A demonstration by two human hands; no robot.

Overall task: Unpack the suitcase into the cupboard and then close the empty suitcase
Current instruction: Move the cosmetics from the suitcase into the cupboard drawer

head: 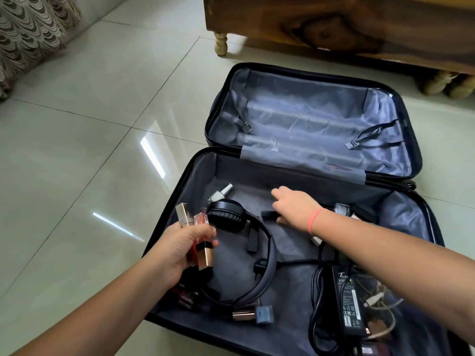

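A dark suitcase lies open on the floor, its far half with grey lining bare. In the near half lie black headphones, a black power adapter with cables, a silver-capped bottle and several small cosmetic tubes. My left hand grips a bunch of lipstick tubes over the suitcase's left edge. My right hand reaches into the middle of the near half, fingers curled down on a small black object; whether it grips it is unclear.
A wooden furniture piece on turned legs stands just beyond the suitcase. A patterned curtain hangs at the far left. Glossy floor tiles spread to the left of the suitcase.
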